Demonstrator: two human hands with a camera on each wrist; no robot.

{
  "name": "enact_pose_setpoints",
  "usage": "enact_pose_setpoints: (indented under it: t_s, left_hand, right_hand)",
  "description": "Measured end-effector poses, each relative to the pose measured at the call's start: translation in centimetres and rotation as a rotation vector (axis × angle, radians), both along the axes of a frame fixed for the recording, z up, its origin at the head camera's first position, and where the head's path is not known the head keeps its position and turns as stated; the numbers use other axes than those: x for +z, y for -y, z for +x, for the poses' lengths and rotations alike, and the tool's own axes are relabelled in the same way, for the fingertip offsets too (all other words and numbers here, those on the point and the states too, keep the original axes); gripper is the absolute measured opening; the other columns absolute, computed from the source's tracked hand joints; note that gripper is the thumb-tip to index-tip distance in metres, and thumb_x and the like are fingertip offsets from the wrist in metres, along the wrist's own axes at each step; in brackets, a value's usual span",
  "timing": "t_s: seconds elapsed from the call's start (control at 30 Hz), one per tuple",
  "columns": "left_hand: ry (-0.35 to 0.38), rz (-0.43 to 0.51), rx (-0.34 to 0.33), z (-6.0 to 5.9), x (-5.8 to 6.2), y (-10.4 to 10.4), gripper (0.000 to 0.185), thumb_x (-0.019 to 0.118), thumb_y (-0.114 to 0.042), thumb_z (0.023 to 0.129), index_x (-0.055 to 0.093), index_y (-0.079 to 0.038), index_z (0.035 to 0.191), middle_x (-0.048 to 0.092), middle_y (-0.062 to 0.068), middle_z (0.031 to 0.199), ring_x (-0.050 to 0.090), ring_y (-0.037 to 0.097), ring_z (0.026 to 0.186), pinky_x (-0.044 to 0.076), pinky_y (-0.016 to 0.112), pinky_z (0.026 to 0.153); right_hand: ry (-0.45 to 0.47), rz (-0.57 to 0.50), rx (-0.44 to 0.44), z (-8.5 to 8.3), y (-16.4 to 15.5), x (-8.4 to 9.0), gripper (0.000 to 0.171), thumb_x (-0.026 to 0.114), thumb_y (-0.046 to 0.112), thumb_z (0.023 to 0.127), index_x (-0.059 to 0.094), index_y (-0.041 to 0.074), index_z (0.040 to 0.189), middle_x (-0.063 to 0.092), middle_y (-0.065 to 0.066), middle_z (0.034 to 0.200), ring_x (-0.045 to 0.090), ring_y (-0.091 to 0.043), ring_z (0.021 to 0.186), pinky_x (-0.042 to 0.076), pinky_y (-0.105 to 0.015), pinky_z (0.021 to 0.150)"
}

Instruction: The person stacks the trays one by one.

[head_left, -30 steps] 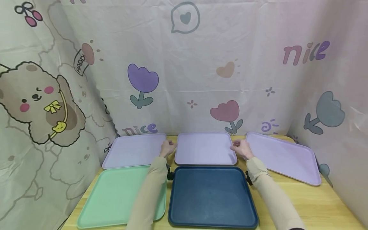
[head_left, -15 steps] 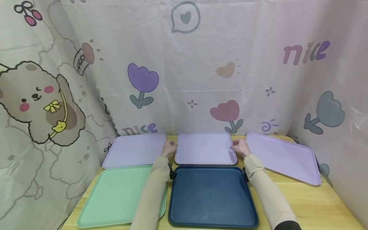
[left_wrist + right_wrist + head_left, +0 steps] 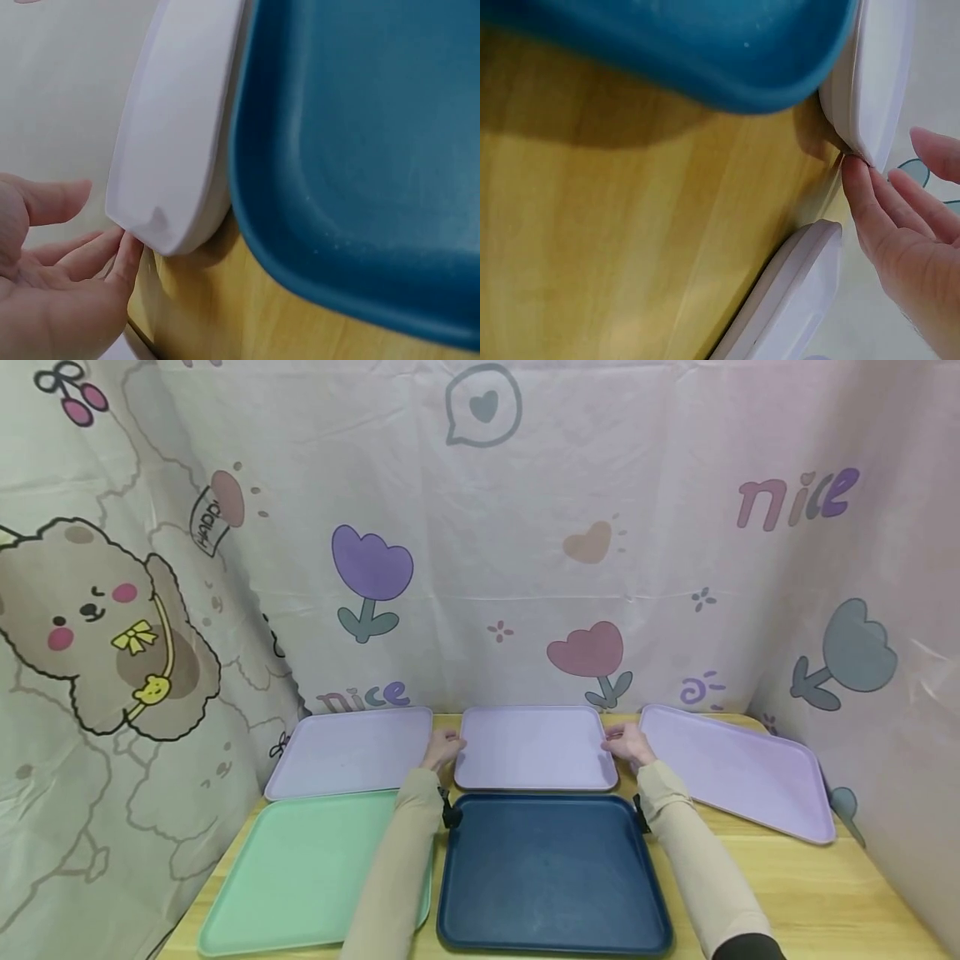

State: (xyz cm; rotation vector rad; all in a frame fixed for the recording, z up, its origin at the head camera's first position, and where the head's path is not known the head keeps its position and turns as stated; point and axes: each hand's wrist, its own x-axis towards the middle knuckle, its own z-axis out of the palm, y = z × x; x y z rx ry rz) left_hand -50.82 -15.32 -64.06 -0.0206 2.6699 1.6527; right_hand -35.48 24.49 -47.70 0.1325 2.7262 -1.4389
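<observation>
Middle lavender tray (image 3: 532, 747): sitting at the back of the table (image 3: 810, 893). Far edge is lying near the printed cloth (image 3: 480, 543); near edge is running just behind the blue tray (image 3: 555, 877), a thin gap showing.

Side room: narrow strips of table are showing at both short edges, one hand filling part of each.

Left lavender tray (image 3: 352, 756): lying beyond the left strip, the green tray (image 3: 300, 877) sitting just in front.

Right lavender tray (image 3: 742, 772): lying at a slant, its right end pointing nearer the person. Widest open room is showing right of the blue tray.

Left hand (image 3: 441, 748): opening wide, fingertips touching the middle tray's left edge, thumb standing apart.

Right hand (image 3: 632, 746): likewise opening wide, fingertips touching the right edge, thumb standing clear of the rim.
</observation>
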Motion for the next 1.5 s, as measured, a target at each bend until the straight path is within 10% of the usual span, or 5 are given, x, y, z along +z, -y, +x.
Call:
enact_pose_setpoints:
  t_s: [0.27,0.57,0.87,1.13,1.5]
  left_hand:
    - [-0.039,0.141,-0.075,2.0,1.5,0.3,0.058,0.066,-0.006,0.085,0.05,0.014,0.137,0.062,0.03,0.131,0.064,0.034,0.119,0.058,0.04,0.095]
    - [0.042,0.2,-0.041,5.9,6.4,-0.9,0.068,0.068,0.0,0.082,0.041,0.018,0.141,0.053,0.034,0.14,0.055,0.04,0.13,0.054,0.045,0.104]
    - [0.156,0.272,0.034,13.2,16.0,-3.3,0.063,0.057,0.001,0.092,0.03,0.015,0.148,0.039,0.035,0.152,0.039,0.047,0.143,0.036,0.053,0.121]
    - [0.154,0.355,0.041,13.9,17.3,-3.5,0.061,0.054,0.005,0.094,0.029,0.016,0.149,0.037,0.034,0.154,0.035,0.045,0.146,0.033,0.049,0.124]
    - [0.061,0.433,0.065,13.9,18.2,-3.1,0.046,0.053,0.007,0.093,0.046,0.019,0.137,0.049,0.036,0.144,0.049,0.043,0.137,0.04,0.048,0.119]
  right_hand:
    - [0.013,-0.016,0.0,-0.2,0.2,0.0,0.049,0.058,-0.006,0.086,0.049,-0.02,0.133,0.054,-0.039,0.133,0.054,-0.048,0.124,0.052,-0.047,0.106]
    - [-0.018,-0.012,0.011,-0.2,0.0,-0.4,0.056,0.046,-0.012,0.076,0.051,-0.02,0.131,0.056,-0.04,0.131,0.055,-0.049,0.123,0.058,-0.037,0.095]
    - [-0.026,-0.071,-0.025,-0.2,0.0,0.0,0.058,0.049,-0.013,0.077,0.049,-0.017,0.135,0.058,-0.038,0.131,0.057,-0.047,0.123,0.051,-0.015,0.074]
    - [-0.061,-0.065,-0.066,0.1,0.1,1.1,0.056,0.051,-0.011,0.077,0.053,-0.016,0.133,0.059,-0.035,0.133,0.056,-0.046,0.126,0.054,-0.036,0.101]
    - [-0.132,-0.122,-0.095,0.5,-0.2,2.3,0.052,0.064,-0.005,0.086,0.051,-0.015,0.135,0.063,-0.035,0.125,0.072,-0.028,0.098,0.058,-0.017,0.076]
